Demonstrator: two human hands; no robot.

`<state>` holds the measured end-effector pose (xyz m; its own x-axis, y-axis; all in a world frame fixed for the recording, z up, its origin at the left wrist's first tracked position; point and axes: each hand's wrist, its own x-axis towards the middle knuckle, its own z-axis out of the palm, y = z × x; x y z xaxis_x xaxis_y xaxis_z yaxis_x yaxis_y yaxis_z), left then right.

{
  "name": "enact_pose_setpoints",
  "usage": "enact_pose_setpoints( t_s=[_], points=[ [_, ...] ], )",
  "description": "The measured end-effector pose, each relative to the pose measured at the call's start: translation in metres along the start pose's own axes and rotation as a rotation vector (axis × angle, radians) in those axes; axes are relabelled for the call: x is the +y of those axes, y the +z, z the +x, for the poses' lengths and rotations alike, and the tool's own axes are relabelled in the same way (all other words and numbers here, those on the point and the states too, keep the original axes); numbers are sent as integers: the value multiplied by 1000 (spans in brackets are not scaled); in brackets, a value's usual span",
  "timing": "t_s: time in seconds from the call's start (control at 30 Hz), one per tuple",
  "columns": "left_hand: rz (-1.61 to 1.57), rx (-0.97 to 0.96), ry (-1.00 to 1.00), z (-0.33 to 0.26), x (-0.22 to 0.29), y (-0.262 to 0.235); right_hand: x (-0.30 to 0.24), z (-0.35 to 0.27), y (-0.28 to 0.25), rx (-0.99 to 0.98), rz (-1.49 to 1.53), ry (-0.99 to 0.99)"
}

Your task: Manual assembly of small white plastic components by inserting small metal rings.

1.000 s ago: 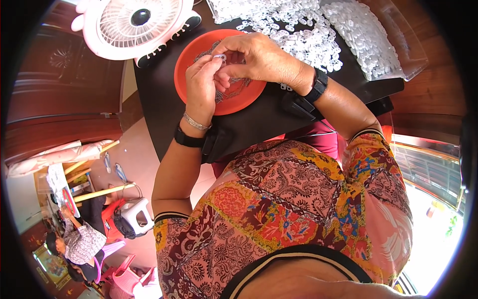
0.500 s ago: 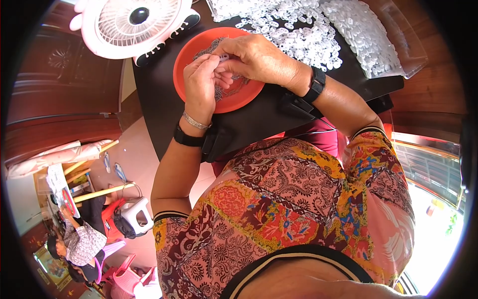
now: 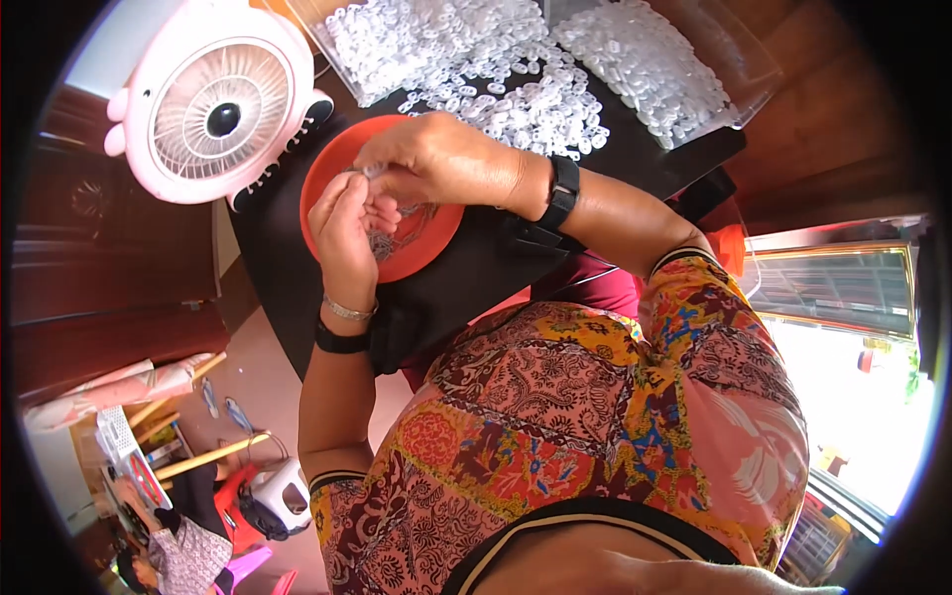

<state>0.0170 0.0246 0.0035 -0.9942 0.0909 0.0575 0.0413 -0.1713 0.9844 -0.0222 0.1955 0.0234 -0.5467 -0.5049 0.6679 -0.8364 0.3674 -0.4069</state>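
Observation:
My left hand [image 3: 345, 230] and my right hand [image 3: 441, 159] meet above a round orange-red bowl [image 3: 434, 256]. Between their fingertips is a small whitish plastic piece [image 3: 373, 171], pinched by both and partly hidden. Inside the bowl lie thin grey strands [image 3: 382, 244], like cord or fine chain; my hands cover much of them. Beyond my right hand, loose clear oval pieces with holes [image 3: 555, 111] are heaped on the black table [image 3: 297, 297].
Two clear trays of similar pieces stand at the back, one in the middle [image 3: 436, 45] and one at right [image 3: 645, 71]. A pink fan [image 3: 223, 119] stands left of the bowl. Another person [image 3: 188, 555] is at lower left, beyond a white-and-black object [image 3: 278, 501].
The whole view has shifted, so the table, bowl and fan appear lower and further left. My hands stay together over the bowl, fingertips still closed on the small piece.

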Motion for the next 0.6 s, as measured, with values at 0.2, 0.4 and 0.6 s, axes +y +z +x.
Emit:
enact_pose_setpoints(
  t_s=[0.2,0.4,0.6],
  points=[
    [63,-43,49,1,8,-10,-7,28,-129,751,-639,120],
    [66,-26,55,4,7,-6,5,13,-153,597,-878,149],
    [59,7,49,6,1,-15,48,-13,-91,-389,-473,470]
  ],
)
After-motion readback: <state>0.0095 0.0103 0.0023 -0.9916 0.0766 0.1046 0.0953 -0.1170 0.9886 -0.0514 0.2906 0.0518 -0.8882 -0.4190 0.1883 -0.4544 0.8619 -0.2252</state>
